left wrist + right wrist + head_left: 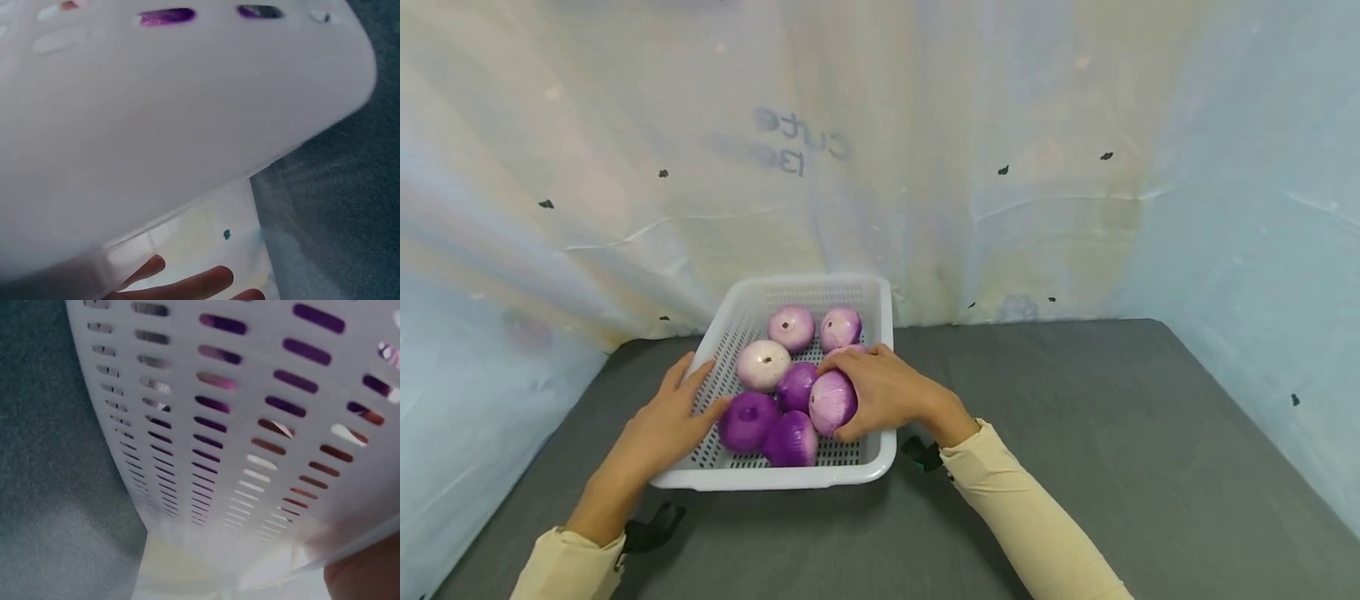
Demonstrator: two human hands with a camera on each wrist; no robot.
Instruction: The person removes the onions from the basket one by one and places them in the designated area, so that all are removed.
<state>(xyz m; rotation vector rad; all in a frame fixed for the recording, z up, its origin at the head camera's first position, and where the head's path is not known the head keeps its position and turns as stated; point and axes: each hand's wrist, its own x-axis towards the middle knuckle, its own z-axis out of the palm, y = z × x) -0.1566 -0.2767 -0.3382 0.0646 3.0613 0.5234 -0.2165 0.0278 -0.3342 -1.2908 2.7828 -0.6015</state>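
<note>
A white perforated plastic basket [771,478] holds several purple and pale onions. My right hand [883,390] reaches over its right side and grips a pink-purple onion [832,403] between thumb and fingers. Another onion [847,350] is partly hidden behind that hand. At the left rim lies my left hand [666,425], fingers spread and the thumb beside a dark purple onion [749,422]. Straight fingers [194,284] show below the basket wall [156,125] in the left wrist view. In the right wrist view, onions show purple through the slotted wall [250,394].
The basket stands on a grey cloth-covered table [1037,433]. Behind it hangs a pale plastic sheet [925,150] with faint writing and small dark marks. Other onions lie in the basket: a whitish one [763,365] and two pinkish ones [792,327] at the back.
</note>
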